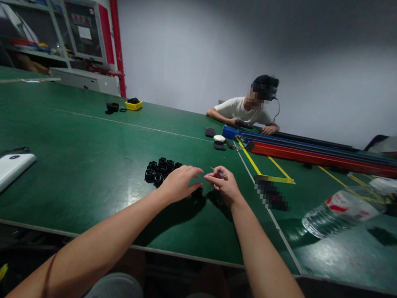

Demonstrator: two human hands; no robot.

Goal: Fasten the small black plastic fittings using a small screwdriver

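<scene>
My left hand (181, 184) is above the green table, its thumb and fingers apart with nothing visible between them. Just behind it lies a cluster of small black plastic parts (160, 169), partly covered by the hand. Another dark part shows below the left fingertips. My right hand (228, 186) faces the left one across a small gap. Its fingers are pinched around a slim pen-like tool (222, 175), mostly hidden by the fingers; its exact kind is too small to make out.
A white power bank (0, 175) with a cable lies left. A clear bottle (344, 208) leans on the right. Red and blue rails (312, 155) stretch across the right side, near a co-worker (246, 107). A yellow bin (133, 105) stands at the far edge.
</scene>
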